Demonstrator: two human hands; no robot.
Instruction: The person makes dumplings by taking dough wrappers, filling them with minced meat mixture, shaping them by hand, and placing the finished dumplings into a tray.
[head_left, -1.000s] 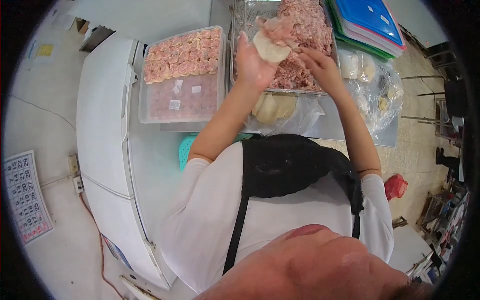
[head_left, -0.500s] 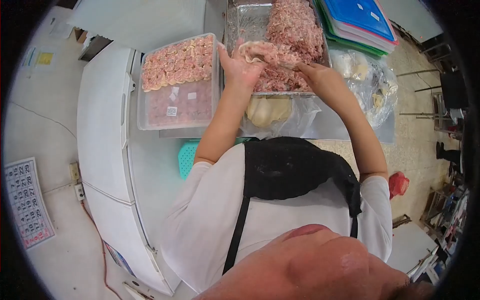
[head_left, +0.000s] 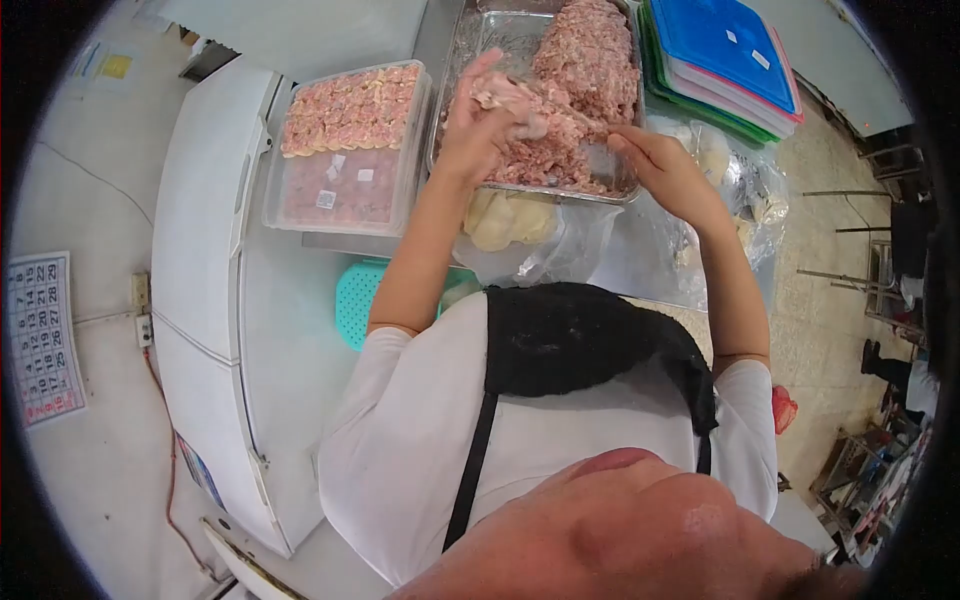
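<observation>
White refrigerator (head_left: 205,190) along the left, tiled floor (head_left: 815,260) running away on the right, and between them a grey counter (head_left: 630,265) packed with food. It's the head view, and all the action is over the metal tray (head_left: 512,35)! Left hand (head_left: 473,140) is cupped round a pale wrapper (head_left: 507,97) laden with meat, the curled palm seemingly bracing something soft. Right hand (head_left: 655,165) is closed, apparently pinching a thin tool (head_left: 590,124) whose tip reaches the load; its shape is hard to make out. Both work above the minced meat (head_left: 590,60), probably so that scraps drop back in.

Just left sits a clear container (head_left: 415,150), rows of filled pieces (head_left: 350,105) across its far part, close enough to suggest a short carry. Coloured lids (head_left: 715,40) are stacked at far right, dough (head_left: 510,218) lies against the tray's near rim.

Edges now: tray and container leave only a slim gap, the bagged dough crowds the near side, and the widest room is above the tray, with bare metal showing at far left.
</observation>
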